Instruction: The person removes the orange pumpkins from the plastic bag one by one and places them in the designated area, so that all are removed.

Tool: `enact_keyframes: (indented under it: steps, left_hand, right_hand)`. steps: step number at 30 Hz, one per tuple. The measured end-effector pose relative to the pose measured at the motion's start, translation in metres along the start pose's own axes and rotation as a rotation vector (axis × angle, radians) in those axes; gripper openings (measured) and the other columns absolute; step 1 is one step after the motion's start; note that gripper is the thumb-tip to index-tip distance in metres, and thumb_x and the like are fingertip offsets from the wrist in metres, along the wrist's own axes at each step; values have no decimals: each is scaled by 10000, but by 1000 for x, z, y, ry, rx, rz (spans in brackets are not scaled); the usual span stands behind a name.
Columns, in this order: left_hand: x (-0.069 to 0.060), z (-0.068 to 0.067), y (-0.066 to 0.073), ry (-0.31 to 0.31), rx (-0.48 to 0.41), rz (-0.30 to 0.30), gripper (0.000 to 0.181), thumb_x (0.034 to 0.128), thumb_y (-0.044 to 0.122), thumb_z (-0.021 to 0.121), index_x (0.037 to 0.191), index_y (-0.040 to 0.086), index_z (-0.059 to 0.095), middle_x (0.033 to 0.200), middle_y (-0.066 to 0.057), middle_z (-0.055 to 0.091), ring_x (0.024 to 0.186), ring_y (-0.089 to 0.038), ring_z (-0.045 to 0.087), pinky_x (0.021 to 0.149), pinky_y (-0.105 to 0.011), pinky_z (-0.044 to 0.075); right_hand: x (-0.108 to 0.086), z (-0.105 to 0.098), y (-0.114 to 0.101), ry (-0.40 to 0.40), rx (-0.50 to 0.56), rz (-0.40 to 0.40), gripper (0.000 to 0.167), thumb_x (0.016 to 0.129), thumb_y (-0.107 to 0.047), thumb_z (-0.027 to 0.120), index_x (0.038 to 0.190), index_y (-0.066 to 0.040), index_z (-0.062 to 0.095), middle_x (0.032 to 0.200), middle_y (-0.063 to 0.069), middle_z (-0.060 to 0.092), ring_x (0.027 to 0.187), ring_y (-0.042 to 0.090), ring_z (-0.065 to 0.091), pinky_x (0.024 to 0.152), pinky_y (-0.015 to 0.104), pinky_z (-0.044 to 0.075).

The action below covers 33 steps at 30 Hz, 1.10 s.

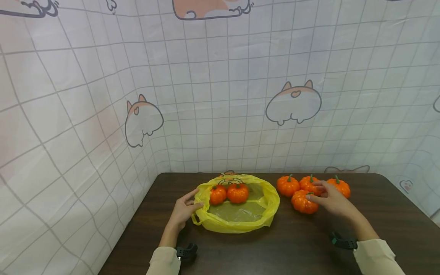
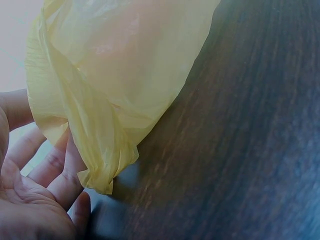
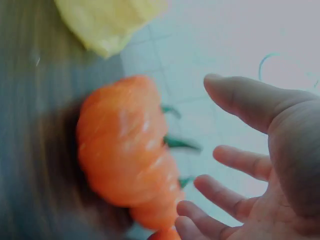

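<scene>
With all fingers spread, our left hand (image 1: 182, 211) touches the bag (image 1: 237, 228); our right hand (image 1: 334, 199) hovers beside pumpkins (image 1: 304, 203) crowding the bench's (image 1: 247, 252) far edge.

The place looks like a small table nook screened off with cloth; whether it stands in a home, an office or a lab cannot be told. Creased white sheeting with a grey grid (image 1: 223, 76) fills the upper frame and left side, printed with rounded orange-and-white cartoon animals (image 1: 293, 106). A dark brown wood-grain tabletop (image 1: 275, 256) spans the lower centre and right.
</scene>
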<state>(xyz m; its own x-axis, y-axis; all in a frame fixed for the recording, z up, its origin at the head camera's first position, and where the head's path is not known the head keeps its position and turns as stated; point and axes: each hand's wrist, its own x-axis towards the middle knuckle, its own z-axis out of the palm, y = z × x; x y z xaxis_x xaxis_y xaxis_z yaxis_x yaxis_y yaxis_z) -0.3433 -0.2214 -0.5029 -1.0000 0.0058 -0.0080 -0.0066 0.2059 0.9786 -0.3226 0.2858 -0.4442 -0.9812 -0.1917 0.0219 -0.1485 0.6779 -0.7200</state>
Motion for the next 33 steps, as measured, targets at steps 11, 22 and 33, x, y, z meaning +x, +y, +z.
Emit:
enact_keyframes:
  steps: [11, 22, 33]
  left_hand:
    - [-1, -1, 0, 9, 32, -13, 610, 919, 151, 753, 1494, 207, 556, 978, -100, 729, 856, -161, 643, 787, -310, 536]
    - [-2, 0, 0, 7, 37, -10, 607, 923, 164, 751, 1496, 200, 553, 1049, -126, 739, 924, -174, 676, 858, -364, 571]
    - [-3, 0, 3, 10, 35, -7, 611, 922, 167, 754, 1498, 189, 550, 1072, -140, 740, 938, -168, 677, 853, -365, 572]
  right_hand:
    - [-3, 36, -60, 129, 42, -208, 561, 994, -368, 677, 1422, -42, 517, 1413, 230, 535, 1262, 456, 546, 1002, 616, 478]
    - [0, 98, -94, 48, 143, -325, 372, 956, -314, 734, 1281, -171, 623, 1245, 57, 656, 1106, 310, 626, 927, 433, 535]
    - [15, 124, -107, -19, 212, -367, 383, 937, -198, 749, 1283, -92, 625, 1258, 128, 636, 1117, 311, 621, 975, 534, 509]
